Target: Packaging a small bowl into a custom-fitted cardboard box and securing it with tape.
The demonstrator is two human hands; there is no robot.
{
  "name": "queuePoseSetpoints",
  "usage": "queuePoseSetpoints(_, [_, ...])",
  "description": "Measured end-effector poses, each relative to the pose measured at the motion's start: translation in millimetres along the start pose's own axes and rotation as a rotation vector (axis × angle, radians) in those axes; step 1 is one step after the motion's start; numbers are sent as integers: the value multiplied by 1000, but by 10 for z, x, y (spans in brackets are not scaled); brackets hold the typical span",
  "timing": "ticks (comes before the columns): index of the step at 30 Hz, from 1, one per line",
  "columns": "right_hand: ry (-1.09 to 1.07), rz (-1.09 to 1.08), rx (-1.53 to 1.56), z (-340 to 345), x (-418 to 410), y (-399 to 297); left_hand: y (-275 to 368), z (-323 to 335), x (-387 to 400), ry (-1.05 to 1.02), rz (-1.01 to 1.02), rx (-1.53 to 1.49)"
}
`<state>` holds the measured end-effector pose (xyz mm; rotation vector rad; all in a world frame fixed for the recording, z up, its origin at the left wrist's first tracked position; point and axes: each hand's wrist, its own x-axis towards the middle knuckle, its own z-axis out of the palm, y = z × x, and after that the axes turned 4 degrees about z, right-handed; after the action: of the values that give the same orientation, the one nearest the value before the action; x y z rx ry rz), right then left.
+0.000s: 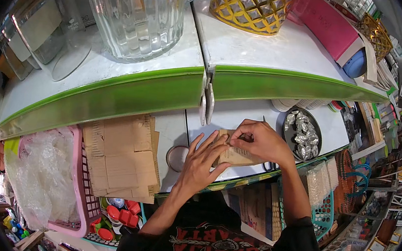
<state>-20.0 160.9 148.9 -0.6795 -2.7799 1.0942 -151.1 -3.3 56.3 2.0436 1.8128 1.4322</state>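
Note:
A small piece of brown cardboard (243, 157) lies on the white lower shelf in front of me. My left hand (203, 158) rests on its left end with the fingers spread. My right hand (258, 140) is over the cardboard, thumb and index finger pinched together near the left fingertips; whatever is between them is too small to make out. Short slits or marks run in a row across the cardboard. The dark handles of scissors (271, 166) show beside its right end. Right of my right hand stands a dark round dish (302, 134) holding crumpled silvery metal pieces.
A round lid or shallow dish (177, 158) sits left of my left hand. Stacked flattened cardboard (120, 157) and a pink basket (82, 186) with clear plastic wrap lie further left. The green-edged upper shelf (115, 98) holds a ribbed glass jar (139, 16) and a gold-patterned glass vessel (251, 7).

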Motion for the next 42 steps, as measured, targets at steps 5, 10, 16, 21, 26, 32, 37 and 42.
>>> queuePoseSetpoints(5, [26, 12, -35, 7, 0, -42, -12, 2, -16, -6, 58, 74])
queuePoseSetpoints(10, [44, 35, -36, 5, -6, -68, -1, 12, -5, -16, 48, 66])
queuePoseSetpoints(16, [107, 29, -63, 68, -25, -57, 0, 20, -9, -20, 41, 57])
queuePoseSetpoints(21, [160, 1, -111, 116, -53, -52, -3, 20, -9, -9, 46, 46])
queuePoseSetpoints(26, [291, 10, -112, 117, -68, -86, 9, 21, -5, 3, 44, 46])
queuePoseSetpoints(32, [240, 166, 47, 75, -41, -91, 21, 50, -16, 40, 20, -68])
queuePoseSetpoints(37, [244, -6, -117, 106, -31, -74, 40, 62, -27, 37, -50, -82])
queuePoseSetpoints(42, [242, 76, -82, 103, -2, -67, 56, 55, -29, 27, -16, -57])
